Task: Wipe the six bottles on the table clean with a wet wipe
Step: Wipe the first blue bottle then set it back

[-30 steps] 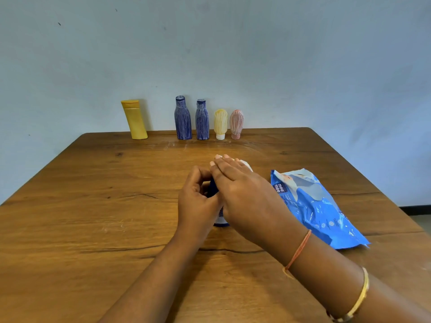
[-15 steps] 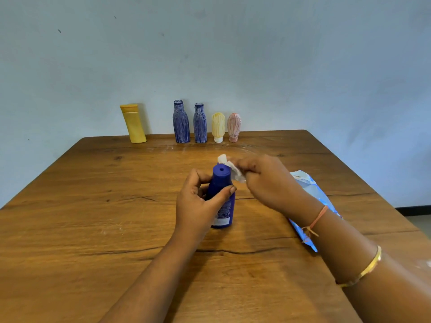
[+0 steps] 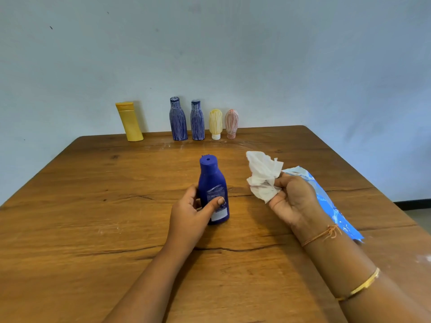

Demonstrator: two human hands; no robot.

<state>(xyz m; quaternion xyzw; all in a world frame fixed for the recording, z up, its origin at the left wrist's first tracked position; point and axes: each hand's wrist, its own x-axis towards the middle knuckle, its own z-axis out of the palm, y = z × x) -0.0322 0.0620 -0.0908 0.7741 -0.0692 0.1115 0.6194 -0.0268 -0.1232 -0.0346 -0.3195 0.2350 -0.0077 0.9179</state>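
Wipe [image 3: 263, 176] lifted off cap [image 3: 208, 160], now apart to the right of blue bottle [image 3: 212, 183] | right hand [image 3: 295, 201] pinches it, bunched | left hand [image 3: 187, 214] grips bottle upright on table [image 3: 93, 206], thumb across label | judgement: this bottle likely done; row of five others [image 3: 197, 122], well beyond both hands, awaits wiping
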